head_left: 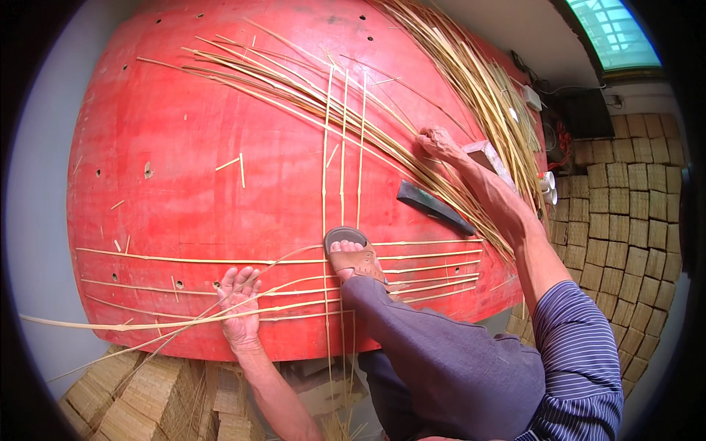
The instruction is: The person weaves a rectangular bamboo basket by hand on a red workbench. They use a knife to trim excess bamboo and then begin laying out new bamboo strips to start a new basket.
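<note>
My left hand (239, 305) is at the near left of the red board (176, 198), palm up with fingers apart. Several loose bamboo strips (169, 320) pass across its palm and fingers. Farther off to the right, my right hand (439, 143) is closed at a bundle of thin bamboo strips (294, 99); how many it grips is hidden. My sandaled foot (353, 257) presses down where three lengthwise strips (343, 162) meet several crosswise strips (169, 258). Between foot and right hand lies a dark wedge-shaped tool (434, 208).
A thick pile of strips (478, 81) runs along the board's right side, beside a pale block (489, 158). White cups (548, 185) stand at that edge. Stacked woven bamboo pieces (618, 228) fill the right; more stacks (147, 397) sit at lower left. Small offcuts (241, 169) dot the board.
</note>
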